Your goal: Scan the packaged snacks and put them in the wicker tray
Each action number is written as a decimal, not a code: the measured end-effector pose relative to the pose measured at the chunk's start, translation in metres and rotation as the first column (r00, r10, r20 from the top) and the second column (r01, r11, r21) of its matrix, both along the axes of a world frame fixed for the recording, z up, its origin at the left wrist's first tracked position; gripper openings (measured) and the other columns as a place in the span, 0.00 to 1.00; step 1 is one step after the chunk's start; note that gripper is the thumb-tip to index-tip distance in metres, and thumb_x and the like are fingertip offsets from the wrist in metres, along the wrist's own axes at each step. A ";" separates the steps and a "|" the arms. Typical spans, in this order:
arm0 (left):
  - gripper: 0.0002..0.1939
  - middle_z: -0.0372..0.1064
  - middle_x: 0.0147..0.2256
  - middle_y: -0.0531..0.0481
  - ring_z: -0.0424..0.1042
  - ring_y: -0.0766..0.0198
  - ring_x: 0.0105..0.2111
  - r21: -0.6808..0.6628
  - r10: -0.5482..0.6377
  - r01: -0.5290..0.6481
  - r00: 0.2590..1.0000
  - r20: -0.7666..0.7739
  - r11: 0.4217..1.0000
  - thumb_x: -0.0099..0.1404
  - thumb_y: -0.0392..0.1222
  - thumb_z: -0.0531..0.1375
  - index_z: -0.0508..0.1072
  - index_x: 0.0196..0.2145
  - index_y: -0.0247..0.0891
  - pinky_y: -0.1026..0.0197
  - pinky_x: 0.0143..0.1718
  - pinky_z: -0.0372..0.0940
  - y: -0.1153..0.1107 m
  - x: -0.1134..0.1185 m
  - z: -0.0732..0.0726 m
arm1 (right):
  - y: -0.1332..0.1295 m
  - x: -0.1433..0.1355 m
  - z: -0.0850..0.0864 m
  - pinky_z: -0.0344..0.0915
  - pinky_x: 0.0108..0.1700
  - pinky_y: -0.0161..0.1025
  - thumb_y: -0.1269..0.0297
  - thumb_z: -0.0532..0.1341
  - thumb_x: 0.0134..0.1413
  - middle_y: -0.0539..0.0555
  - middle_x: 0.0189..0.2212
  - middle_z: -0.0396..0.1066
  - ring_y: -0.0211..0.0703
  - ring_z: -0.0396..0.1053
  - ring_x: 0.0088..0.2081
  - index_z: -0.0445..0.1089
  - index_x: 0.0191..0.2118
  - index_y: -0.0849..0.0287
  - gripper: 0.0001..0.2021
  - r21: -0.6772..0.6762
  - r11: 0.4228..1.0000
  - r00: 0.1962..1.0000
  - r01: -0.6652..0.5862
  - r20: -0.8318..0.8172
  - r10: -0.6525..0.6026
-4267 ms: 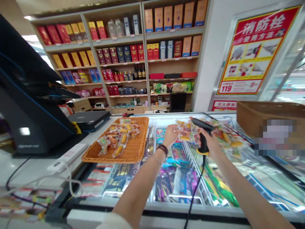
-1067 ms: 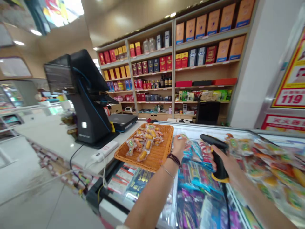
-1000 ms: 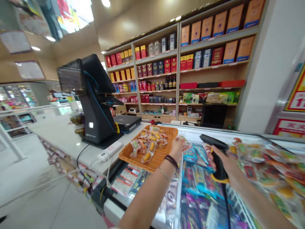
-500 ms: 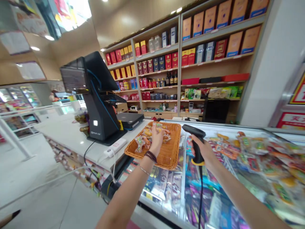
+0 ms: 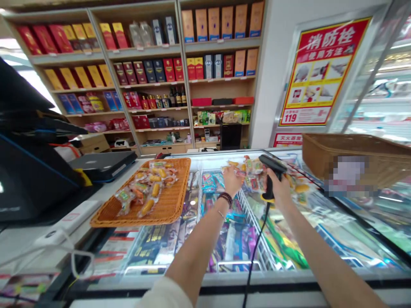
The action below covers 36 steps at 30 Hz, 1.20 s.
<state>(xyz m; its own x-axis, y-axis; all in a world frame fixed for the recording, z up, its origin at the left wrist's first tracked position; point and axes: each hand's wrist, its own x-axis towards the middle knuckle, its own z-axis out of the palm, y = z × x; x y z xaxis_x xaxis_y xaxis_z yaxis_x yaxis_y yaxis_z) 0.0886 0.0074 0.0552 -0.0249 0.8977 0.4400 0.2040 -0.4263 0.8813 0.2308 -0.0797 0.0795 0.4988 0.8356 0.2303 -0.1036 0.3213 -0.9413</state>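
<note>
My right hand (image 5: pixel 278 188) grips a black barcode scanner (image 5: pixel 272 173) with a yellow base ring, its cable hanging down over the freezer. Beside it to the left, my left hand (image 5: pixel 232 182) reaches with partly spread fingers to the near-left edge of a pile of small wrapped snacks (image 5: pixel 254 184) on the freezer's glass top. Its fingertips are at the packets; their exact contact is blurred. Further left, a flat orange wicker basket (image 5: pixel 173 205) holds several clear-wrapped yellow and orange snacks (image 5: pixel 149 204).
The glass-topped freezer (image 5: pixel 231 273) shows packaged goods in wire baskets below. A brown basket (image 5: pixel 356 149) stands at the right. At the left are a black checkout terminal (image 5: pixel 28 171), a black flat device (image 5: pixel 102 164) and a white power strip (image 5: pixel 69 218). Shelves (image 5: pixel 144 81) line the back.
My view has turned right. My left hand has moved from the wicker basket to the wrapped snacks on the glass. My right hand still holds the scanner, now above those snacks.
</note>
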 end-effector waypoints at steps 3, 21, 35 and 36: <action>0.17 0.69 0.53 0.29 0.62 0.38 0.62 -0.031 0.084 -0.087 0.993 -0.083 0.996 0.57 0.25 0.62 0.73 0.44 0.34 0.45 0.67 0.50 0.008 0.014 -0.016 | 0.000 0.000 -0.011 0.60 0.20 0.40 0.35 0.68 0.45 0.48 0.19 0.65 0.40 0.62 0.17 0.63 0.29 0.52 0.25 -0.061 0.997 0.995 0.045 0.088 -0.039; 0.12 0.79 0.43 0.40 0.77 0.51 0.47 -0.338 0.022 -0.028 1.000 -0.023 0.941 0.64 0.37 0.61 0.72 0.46 0.37 0.52 0.49 0.68 0.001 -0.061 -0.023 | -0.003 -0.027 -0.023 0.58 0.18 0.37 0.36 0.67 0.50 0.47 0.13 0.63 0.38 0.59 0.13 0.63 0.23 0.53 0.26 -0.018 0.996 0.972 -0.083 0.220 0.085; 0.12 0.75 0.30 0.50 0.77 0.61 0.41 -0.244 -0.002 0.295 0.641 0.768 0.924 0.53 0.38 0.73 0.75 0.33 0.35 0.60 0.51 0.68 0.010 -0.088 -0.039 | -0.029 -0.050 -0.024 0.59 0.21 0.38 0.37 0.63 0.56 0.47 0.10 0.63 0.39 0.60 0.13 0.62 0.23 0.52 0.25 -0.185 0.940 0.828 -0.288 0.445 0.341; 0.12 0.75 0.31 0.50 0.78 0.61 0.40 -0.250 -0.007 0.313 0.636 0.772 0.916 0.53 0.37 0.73 0.75 0.32 0.35 0.60 0.50 0.69 0.011 -0.088 -0.040 | -0.031 -0.050 -0.024 0.59 0.21 0.38 0.38 0.62 0.57 0.47 0.10 0.63 0.39 0.60 0.13 0.62 0.23 0.52 0.24 -0.205 0.938 0.807 -0.281 0.479 0.346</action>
